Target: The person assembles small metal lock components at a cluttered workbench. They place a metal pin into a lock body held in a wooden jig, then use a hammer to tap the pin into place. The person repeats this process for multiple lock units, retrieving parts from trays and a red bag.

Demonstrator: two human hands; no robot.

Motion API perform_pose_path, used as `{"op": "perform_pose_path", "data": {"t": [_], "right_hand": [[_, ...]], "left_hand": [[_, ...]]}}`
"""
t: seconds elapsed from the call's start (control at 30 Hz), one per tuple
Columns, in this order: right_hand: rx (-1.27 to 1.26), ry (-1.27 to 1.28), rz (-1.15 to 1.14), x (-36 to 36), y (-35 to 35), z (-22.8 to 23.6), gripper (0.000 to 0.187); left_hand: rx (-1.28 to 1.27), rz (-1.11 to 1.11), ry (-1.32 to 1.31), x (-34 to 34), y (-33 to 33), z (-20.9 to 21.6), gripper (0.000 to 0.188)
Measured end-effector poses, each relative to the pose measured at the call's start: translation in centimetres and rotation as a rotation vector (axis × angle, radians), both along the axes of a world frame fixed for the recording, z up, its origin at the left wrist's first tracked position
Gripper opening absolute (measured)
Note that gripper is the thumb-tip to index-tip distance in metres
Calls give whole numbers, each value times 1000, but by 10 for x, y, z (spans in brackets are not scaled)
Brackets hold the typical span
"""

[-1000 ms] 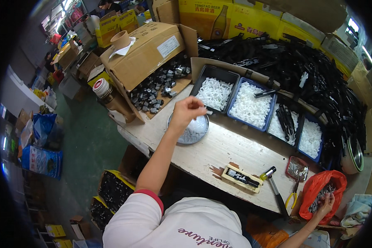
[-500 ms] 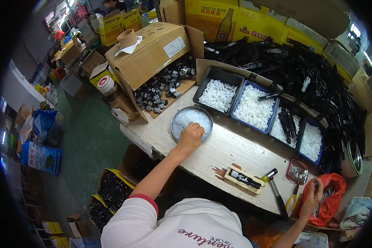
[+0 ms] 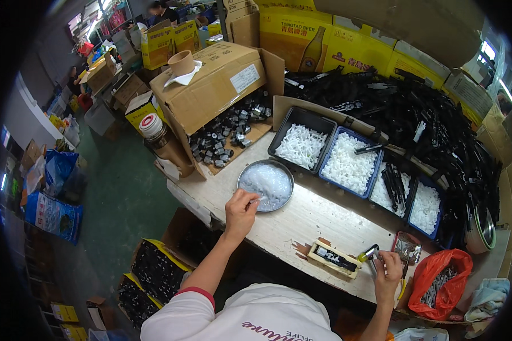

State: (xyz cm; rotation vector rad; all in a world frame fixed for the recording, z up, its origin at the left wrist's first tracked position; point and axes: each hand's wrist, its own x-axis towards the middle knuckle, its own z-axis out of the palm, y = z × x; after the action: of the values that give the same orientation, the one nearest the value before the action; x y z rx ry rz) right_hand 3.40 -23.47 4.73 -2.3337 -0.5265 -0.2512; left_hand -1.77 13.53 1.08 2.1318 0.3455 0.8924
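My left hand point(image 3: 240, 216) is pinched at the near rim of a round metal bowl point(image 3: 291, 192). Between its fingertips is a small clear plastic piece point(image 3: 260, 199). Many clear pieces point(image 3: 266, 181) fill the bowl. My right hand point(image 3: 388, 269) is curled over the handle of a hammer point(image 3: 369, 253) with a yellowish head; whatever its fingers hold is hidden. To the left of the hammer, a pale block-shaped holder point(image 3: 318, 260) bears a black part point(image 3: 338, 259) with a white and silver section.
A red plastic bag point(image 3: 420, 290) of grey metal pieces stands at the right. Black and blue trays point(image 3: 320, 169) of white plastic parts line the table's far side, before a heap of black parts point(image 3: 415, 105). A cardboard box point(image 3: 210, 74) and brown flask point(image 3: 168, 145) stand left.
My left hand has drawn back from inside the bowl to its near rim, with a clear piece in its fingers. My right hand has moved left from the red bag to the hammer.
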Motion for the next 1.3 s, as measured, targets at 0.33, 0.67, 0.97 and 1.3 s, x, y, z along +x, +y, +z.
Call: {"op": "perform_pose_path", "data": {"t": [0.33, 0.67, 0.97, 1.3], "right_hand": [[29, 7, 95, -6, 11, -7, 26], [82, 47, 140, -12, 30, -9, 25], [273, 112, 356, -9, 94, -4, 25], [399, 244, 343, -6, 94, -5, 25]], "left_hand": [[53, 98, 59, -16, 5, -23, 12], [-301, -34, 115, -14, 6, -7, 13], [-924, -546, 97, 0, -71, 16, 11], [-831, -663, 137, 1, -91, 14, 12]]}}
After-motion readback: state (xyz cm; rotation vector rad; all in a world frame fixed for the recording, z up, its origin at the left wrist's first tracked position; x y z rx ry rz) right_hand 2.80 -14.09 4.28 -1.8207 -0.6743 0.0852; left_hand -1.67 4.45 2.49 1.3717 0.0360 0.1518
